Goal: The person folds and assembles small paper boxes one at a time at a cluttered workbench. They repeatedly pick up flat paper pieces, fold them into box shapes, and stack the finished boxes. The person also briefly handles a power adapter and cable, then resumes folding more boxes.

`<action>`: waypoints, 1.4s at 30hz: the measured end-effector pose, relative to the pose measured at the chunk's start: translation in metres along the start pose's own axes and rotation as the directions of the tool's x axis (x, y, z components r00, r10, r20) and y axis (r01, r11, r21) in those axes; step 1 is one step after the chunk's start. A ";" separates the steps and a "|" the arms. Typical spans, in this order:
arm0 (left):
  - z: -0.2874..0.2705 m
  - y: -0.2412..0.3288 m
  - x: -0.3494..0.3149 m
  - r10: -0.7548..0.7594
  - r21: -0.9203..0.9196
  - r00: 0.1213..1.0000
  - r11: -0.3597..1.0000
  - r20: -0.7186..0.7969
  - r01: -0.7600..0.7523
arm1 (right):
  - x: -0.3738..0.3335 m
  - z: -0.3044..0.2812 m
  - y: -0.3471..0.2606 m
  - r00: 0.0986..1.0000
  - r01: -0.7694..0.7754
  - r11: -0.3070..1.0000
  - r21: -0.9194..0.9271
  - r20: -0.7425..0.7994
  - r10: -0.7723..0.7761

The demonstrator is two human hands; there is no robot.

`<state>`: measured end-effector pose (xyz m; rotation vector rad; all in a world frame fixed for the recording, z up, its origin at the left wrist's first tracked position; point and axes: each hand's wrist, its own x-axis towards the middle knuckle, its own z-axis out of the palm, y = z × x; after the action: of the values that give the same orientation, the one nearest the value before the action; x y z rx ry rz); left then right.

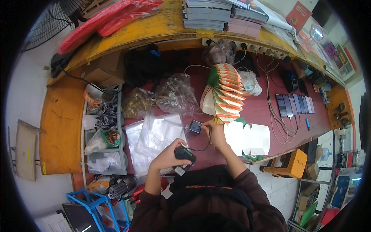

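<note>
My left hand (169,156) is wrapped round a small black boxy device (184,155) with a green strip and a pale label. A thin black cable (201,149) loops from the device towards my right hand (216,133). The fingers of that hand are pinched on the cable; its end is hidden. Just left of them, a small dark square box (195,126) lies on the dark red tabletop (193,140). Flat unfolded white cards (246,138) lie beside my right wrist. Clear plastic bags (154,141) are spread left of my left hand.
A fanned row of orange, green and white folded cartons (224,92) stands behind my hands. Crumpled plastic (177,94) lies at the back left, near a grey bin rack (121,154). Several phones (295,105) with cables lie at the right. A wooden shelf (170,29) overhangs the back.
</note>
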<state>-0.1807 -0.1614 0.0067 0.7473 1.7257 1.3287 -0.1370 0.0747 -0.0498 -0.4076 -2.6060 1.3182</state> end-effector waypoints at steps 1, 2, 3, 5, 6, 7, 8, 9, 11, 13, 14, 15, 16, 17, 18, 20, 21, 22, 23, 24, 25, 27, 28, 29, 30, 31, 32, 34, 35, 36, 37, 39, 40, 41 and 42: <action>0.005 -0.009 0.008 -0.069 0.078 0.994 0.994 -0.088 0.076 | 0.005 0.000 0.002 0.999 -0.028 1.000 0.003 0.047 0.027; 0.011 -0.019 0.014 -0.082 0.130 0.988 0.987 -0.132 0.099 | 0.008 0.000 0.003 0.993 -0.050 0.998 0.039 0.105 0.046; 0.016 -0.031 0.021 -0.091 0.172 0.981 0.978 -0.171 0.121 | 0.011 0.001 0.004 0.994 0.006 1.000 -0.005 0.110 -0.006; 0.025 -0.054 0.031 -0.123 0.214 0.968 0.962 -0.218 0.170 | 0.015 0.002 0.004 0.984 0.111 0.993 -0.034 0.145 -0.105; 0.028 -0.065 0.035 -0.108 0.238 0.965 0.957 -0.240 0.166 | 0.016 0.004 0.003 0.979 0.159 0.985 -0.069 0.137 -0.149; 0.032 -0.074 0.038 -0.112 0.266 0.958 0.946 -0.264 0.184 | 0.017 0.005 0.002 0.976 0.188 0.975 -0.115 0.131 -0.173; 0.034 -0.083 0.041 -0.136 0.295 0.947 0.929 -0.292 0.225 | 0.018 0.007 0.001 0.976 0.189 0.969 -0.158 0.140 -0.167; 0.035 -0.090 0.043 -0.137 0.276 0.944 0.935 -0.300 0.224 | 0.019 0.008 -0.001 0.978 0.168 0.965 -0.202 0.161 -0.137; 0.036 -0.101 0.046 -0.182 0.245 0.929 0.932 -0.322 0.267 | 0.020 0.010 -0.004 0.974 0.077 0.957 -0.278 0.224 -0.014; 0.036 -0.110 0.050 -0.198 0.245 0.918 0.925 -0.344 0.291 | 0.021 0.014 -0.009 0.969 0.060 0.924 -0.377 0.244 0.037; 0.036 -0.115 0.052 -0.212 0.254 0.910 0.915 -0.357 0.313 | 0.021 0.017 -0.012 0.965 0.057 0.906 -0.420 0.254 0.057; 0.037 -0.119 0.053 -0.211 0.244 0.907 0.918 -0.364 0.312 | 0.021 0.020 -0.015 0.967 0.066 0.882 -0.467 0.249 0.060; 0.037 -0.122 0.054 -0.218 0.239 0.903 0.917 -0.370 0.320 | 0.020 0.023 -0.018 0.968 0.074 0.855 -0.513 0.244 0.062; 0.038 -0.125 0.054 -0.199 0.248 0.891 0.915 -0.408 0.318 | 0.019 0.025 -0.021 0.968 0.101 0.831 -0.547 0.246 0.044; 0.037 -0.127 0.054 -0.149 0.305 0.916 0.913 -0.372 0.272 | 0.019 0.028 -0.023 0.971 0.087 0.825 -0.559 0.233 0.055; 0.030 -0.126 0.056 -0.011 0.445 0.934 0.877 -0.356 0.180 | 0.018 0.031 -0.025 0.974 0.101 0.817 -0.568 0.223 0.035; 0.020 -0.122 0.059 -0.019 0.417 0.961 0.899 -0.277 0.138 | 0.018 0.031 -0.026 0.972 0.114 0.827 -0.551 0.236 0.023; 0.001 -0.116 0.064 0.053 0.490 0.958 0.867 -0.283 0.096 | 0.018 0.031 -0.026 0.970 0.109 0.829 -0.549 0.241 0.032; -0.022 -0.109 0.072 0.120 0.559 0.952 0.827 -0.280 0.061 | 0.018 0.030 -0.025 0.965 0.109 0.834 -0.541 0.260 0.043; -0.045 -0.099 0.083 0.101 0.616 0.958 0.783 -0.269 0.090 | 0.018 0.029 -0.023 0.961 0.109 0.837 -0.536 0.273 0.050; -0.073 -0.089 0.093 0.100 0.553 0.875 0.807 -0.474 0.207 | 0.019 0.026 -0.021 0.952 0.116 0.844 -0.524 0.300 0.055; -0.142 -0.067 0.127 0.387 0.628 0.616 0.743 -0.686 0.232 | 0.016 0.020 -0.019 0.945 0.119 0.865 -0.488 0.323 0.053; -0.179 -0.057 0.146 0.285 0.521 0.568 0.795 -0.773 0.310 | 0.014 0.016 -0.019 0.949 0.103 0.873 -0.478 0.309 0.058; -0.210 -0.050 0.161 0.335 0.495 0.455 0.817 -0.825 0.295 | 0.010 0.013 -0.020 0.959 0.155 0.908 -0.390 0.279 -0.044; -0.234 -0.046 0.176 0.209 0.412 0.483 0.835 -0.850 0.364 | 0.004 0.008 -0.022 0.964 0.200 0.928 -0.314 0.232 -0.129; -0.255 -0.042 0.193 0.165 0.380 0.481 0.837 -0.861 0.394 | 0.000 0.005 -0.024 0.966 0.184 0.944 -0.273 0.230 -0.122; -0.270 -0.040 0.208 0.114 0.345 0.479 0.835 -0.870 0.428 | -0.003 0.002 -0.027 0.967 0.169 0.958 -0.231 0.226 -0.116; -0.279 -0.035 0.245 0.234 0.491 0.548 0.782 -0.803 0.385 | -0.008 -0.008 -0.032 0.959 0.117 0.979 -0.167 0.274 -0.068; -0.278 -0.031 0.261 0.204 0.521 0.621 0.762 -0.757 0.385 | -0.008 -0.011 -0.035 0.955 0.093 0.977 -0.193 0.295 -0.033; -0.270 -0.026 0.275 0.309 0.623 0.699 0.742 -0.645 0.247 | -0.007 -0.014 -0.037 0.948 0.101 0.975 -0.197 0.315 -0.035; -0.257 -0.023 0.287 0.265 0.621 0.783 0.761 -0.563 0.189 | -0.005 -0.015 -0.039 0.944 0.125 0.975 -0.183 0.325 -0.059; -0.227 -0.018 0.303 0.399 0.728 0.874 0.681 -0.278 -0.079 | 0.000 -0.014 -0.043 0.918 0.093 0.981 -0.170 0.397 -0.018; -0.215 -0.016 0.308 0.374 0.690 0.920 0.697 -0.119 -0.194 | 0.003 -0.012 -0.044 0.909 0.092 0.984 -0.155 0.415 -0.019; -0.214 -0.016 0.310 0.340 0.571 0.933 0.793 -0.121 -0.215 | 0.005 -0.010 -0.045 0.903 0.103 0.980 -0.170 0.429 -0.020; -0.214 -0.018 0.309 0.300 0.426 0.947 0.875 -0.111 -0.228 | 0.006 -0.008 -0.047 0.899 0.122 0.976 -0.180 0.436 -0.032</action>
<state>-0.5183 -0.0108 -0.0626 1.1709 2.1390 1.2499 -0.1481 0.0563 -0.0066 -0.0335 -3.0995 1.2346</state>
